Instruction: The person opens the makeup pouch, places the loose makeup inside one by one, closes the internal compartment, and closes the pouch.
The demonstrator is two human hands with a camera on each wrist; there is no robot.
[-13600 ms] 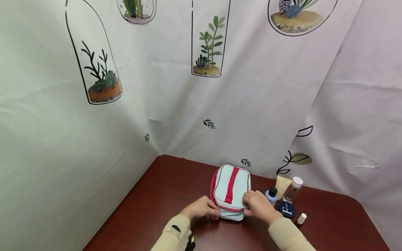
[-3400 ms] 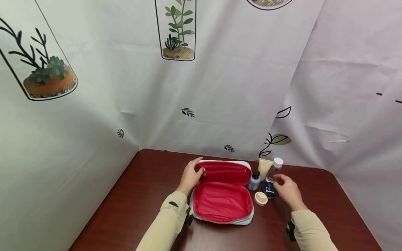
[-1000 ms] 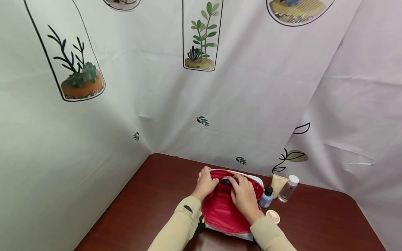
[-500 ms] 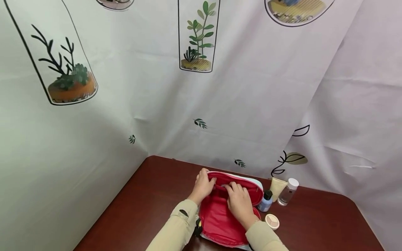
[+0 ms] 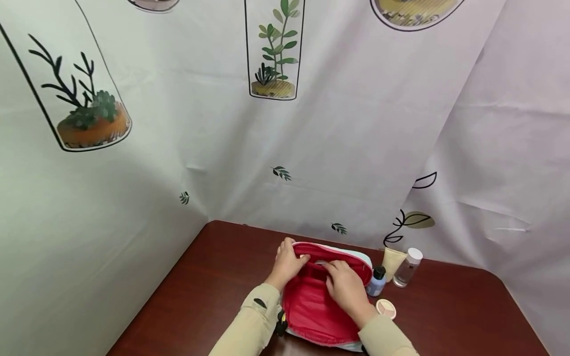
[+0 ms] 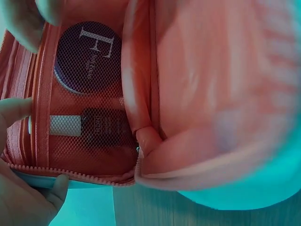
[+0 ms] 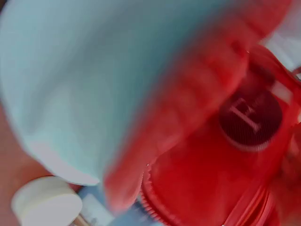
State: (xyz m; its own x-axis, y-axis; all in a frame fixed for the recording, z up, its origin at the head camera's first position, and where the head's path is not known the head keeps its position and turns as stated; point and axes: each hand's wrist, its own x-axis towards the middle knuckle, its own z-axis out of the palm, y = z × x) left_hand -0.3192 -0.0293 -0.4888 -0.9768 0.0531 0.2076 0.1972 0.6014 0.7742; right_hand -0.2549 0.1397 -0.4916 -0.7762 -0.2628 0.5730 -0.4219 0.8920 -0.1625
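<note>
A cosmetic bag (image 5: 316, 306) with a red lining lies unzipped, its lid raised at the back. My left hand (image 5: 286, 264) grips the lid's left edge, the thumb inside. Behind the lid's mesh pocket (image 6: 99, 162) sit a round dark-blue compact (image 6: 89, 56) marked F and a small nail polish bottle (image 6: 101, 127) with a white cap, lying sideways. My right hand (image 5: 347, 287) reaches over the bag, its fingertips right at the pocket's zipped edge near the compact. The right wrist view shows the compact (image 7: 251, 117) through the mesh too.
Right of the bag stand a blue bottle (image 5: 376, 283) with a black cap, a cream tube (image 5: 393, 262) and a clear bottle (image 5: 406, 271) with a white cap. A three-colour makeup palette (image 5: 386, 309) lies nearer on the dark red table (image 5: 454, 306). Printed cloth hangs behind.
The bag, closed at first, has been unzipped and its lid raised. The compact and nail polish bottle have gone from the table into the mesh pocket; the right hand carried the compact there.
</note>
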